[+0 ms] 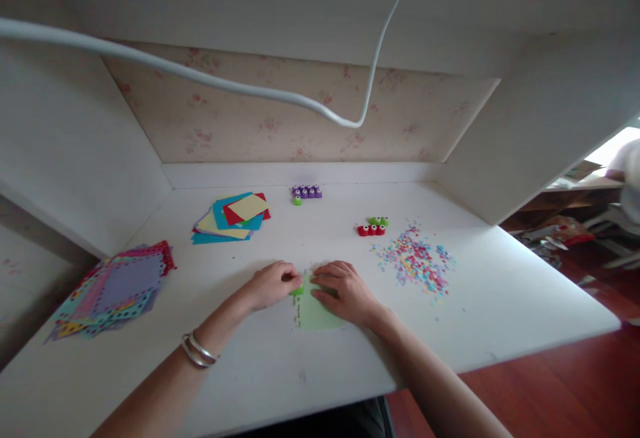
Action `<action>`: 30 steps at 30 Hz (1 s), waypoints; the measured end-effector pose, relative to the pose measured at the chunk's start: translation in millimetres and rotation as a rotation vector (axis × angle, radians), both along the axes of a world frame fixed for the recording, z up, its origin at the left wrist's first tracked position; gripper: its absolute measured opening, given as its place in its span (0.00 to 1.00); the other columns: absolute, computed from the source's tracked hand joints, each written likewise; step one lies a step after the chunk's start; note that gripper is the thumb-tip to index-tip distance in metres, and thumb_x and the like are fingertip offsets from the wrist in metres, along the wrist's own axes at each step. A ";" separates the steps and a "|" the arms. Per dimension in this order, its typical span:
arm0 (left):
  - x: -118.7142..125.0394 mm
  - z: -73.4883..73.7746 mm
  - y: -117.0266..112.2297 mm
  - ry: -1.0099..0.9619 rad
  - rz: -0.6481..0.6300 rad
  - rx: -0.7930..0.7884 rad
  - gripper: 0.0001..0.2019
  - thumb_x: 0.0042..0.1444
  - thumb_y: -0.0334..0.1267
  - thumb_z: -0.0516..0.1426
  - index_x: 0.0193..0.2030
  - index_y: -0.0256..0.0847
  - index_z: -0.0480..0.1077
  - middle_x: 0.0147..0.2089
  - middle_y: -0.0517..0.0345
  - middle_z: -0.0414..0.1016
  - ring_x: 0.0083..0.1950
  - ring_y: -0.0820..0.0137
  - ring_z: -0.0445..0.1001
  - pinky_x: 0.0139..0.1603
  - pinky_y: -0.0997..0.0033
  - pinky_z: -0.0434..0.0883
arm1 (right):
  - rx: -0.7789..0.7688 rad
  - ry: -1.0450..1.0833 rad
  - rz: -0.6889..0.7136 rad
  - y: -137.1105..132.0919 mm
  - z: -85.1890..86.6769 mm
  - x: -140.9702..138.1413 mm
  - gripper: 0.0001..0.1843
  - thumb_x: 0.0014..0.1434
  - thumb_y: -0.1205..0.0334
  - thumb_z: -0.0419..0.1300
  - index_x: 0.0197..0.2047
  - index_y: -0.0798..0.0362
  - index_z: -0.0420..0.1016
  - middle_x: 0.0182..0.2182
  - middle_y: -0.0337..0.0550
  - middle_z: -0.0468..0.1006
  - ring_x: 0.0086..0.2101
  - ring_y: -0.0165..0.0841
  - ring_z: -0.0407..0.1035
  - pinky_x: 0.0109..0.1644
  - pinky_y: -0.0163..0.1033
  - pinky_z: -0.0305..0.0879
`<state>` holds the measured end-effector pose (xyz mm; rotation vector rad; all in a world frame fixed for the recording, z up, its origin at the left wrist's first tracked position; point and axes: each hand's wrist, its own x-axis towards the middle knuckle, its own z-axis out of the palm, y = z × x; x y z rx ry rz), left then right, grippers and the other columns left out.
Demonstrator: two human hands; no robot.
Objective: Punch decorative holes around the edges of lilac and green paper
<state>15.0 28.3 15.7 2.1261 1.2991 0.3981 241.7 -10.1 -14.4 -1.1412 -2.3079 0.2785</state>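
Observation:
A pale green sheet of paper (320, 317) lies on the white table in front of me, with small cut-outs along its left edge. My left hand (271, 285) is closed around a small green craft punch (298, 290), which sits at that left edge; the fingers partly cover it. Fingers extended, my right hand (346, 291) rests on the upper right of the sheet and presses it to the table. It holds nothing in its fingers.
Punched coloured sheets (125, 285) are stacked at the left, plain coloured paper (227, 231) behind them. Purple punches (307, 192) stand at the back; red punches (371, 230) and green ones are right of centre, beside scattered paper confetti (417, 258). A white cable (225, 83) hangs overhead.

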 end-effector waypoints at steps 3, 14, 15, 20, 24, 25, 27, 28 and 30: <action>-10.6 -1.5 -3.8 -0.039 0.014 0.051 0.13 0.60 0.45 0.54 0.33 0.42 0.77 0.37 0.56 0.79 0.38 0.67 0.76 0.41 0.71 0.71 | 0.005 0.007 -0.009 -0.3 0.3 -0.3 0.11 0.61 0.57 0.62 0.48 0.46 0.79 0.47 0.42 0.80 0.49 0.37 0.72 0.56 0.48 0.64; -39.4 -27.5 -10.8 -0.061 0.036 0.292 0.14 0.57 0.37 0.62 0.51 0.47 0.75 0.48 0.56 0.78 0.49 0.63 0.75 0.53 0.60 0.73 | -0.029 0.074 -0.007 2.3 7.7 -4.4 0.14 0.64 0.56 0.59 0.51 0.47 0.77 0.47 0.45 0.80 0.49 0.38 0.72 0.56 0.49 0.66; -38.4 -27.7 -11.8 -0.084 0.026 0.299 0.14 0.58 0.36 0.62 0.51 0.47 0.75 0.48 0.56 0.78 0.49 0.63 0.76 0.54 0.60 0.73 | -0.036 0.099 -0.006 2.4 10.4 -7.8 0.15 0.65 0.57 0.58 0.53 0.47 0.75 0.48 0.46 0.79 0.50 0.38 0.72 0.56 0.49 0.66; -32.9 -29.0 -19.1 -0.231 0.032 0.291 0.16 0.59 0.39 0.61 0.54 0.48 0.71 0.50 0.57 0.78 0.50 0.65 0.76 0.52 0.63 0.75 | -0.134 0.197 0.065 6.7 28.4 -31.8 0.20 0.68 0.58 0.54 0.61 0.48 0.68 0.55 0.47 0.75 0.54 0.36 0.70 0.59 0.44 0.68; -32.0 -34.4 -23.3 -0.265 0.113 0.284 0.20 0.61 0.43 0.59 0.60 0.49 0.65 0.49 0.56 0.77 0.44 0.66 0.78 0.48 0.65 0.77 | -0.198 0.170 0.163 12.6 41.0 -41.0 0.17 0.68 0.61 0.54 0.58 0.47 0.71 0.50 0.43 0.79 0.50 0.32 0.73 0.55 0.38 0.70; -31.6 -35.6 -24.0 -0.267 0.116 0.288 0.20 0.62 0.43 0.58 0.60 0.49 0.65 0.49 0.56 0.77 0.44 0.66 0.78 0.47 0.65 0.77 | -0.202 0.152 0.178 13.5 43.3 -41.3 0.16 0.68 0.62 0.55 0.58 0.46 0.72 0.50 0.43 0.79 0.49 0.32 0.74 0.55 0.37 0.70; -30.2 -36.7 -25.1 -0.272 0.100 0.292 0.20 0.62 0.44 0.58 0.61 0.50 0.64 0.48 0.57 0.78 0.43 0.66 0.78 0.46 0.66 0.77 | -0.226 0.122 0.197 14.6 46.7 -40.3 0.15 0.67 0.61 0.56 0.56 0.45 0.73 0.48 0.42 0.80 0.49 0.31 0.74 0.54 0.36 0.70; -29.3 -36.6 -25.5 -0.275 0.094 0.293 0.21 0.62 0.45 0.58 0.61 0.50 0.64 0.48 0.57 0.78 0.43 0.66 0.78 0.46 0.66 0.77 | -0.250 0.121 0.190 15.4 47.7 -38.8 0.14 0.67 0.61 0.56 0.54 0.45 0.75 0.46 0.41 0.81 0.46 0.31 0.75 0.52 0.35 0.71; -27.5 -35.4 -26.2 -0.284 0.106 0.290 0.21 0.63 0.45 0.57 0.62 0.51 0.62 0.48 0.58 0.78 0.43 0.67 0.77 0.46 0.66 0.77 | -0.328 0.161 0.136 19.6 48.7 -32.0 0.11 0.67 0.59 0.57 0.49 0.46 0.79 0.41 0.39 0.82 0.39 0.30 0.77 0.44 0.33 0.73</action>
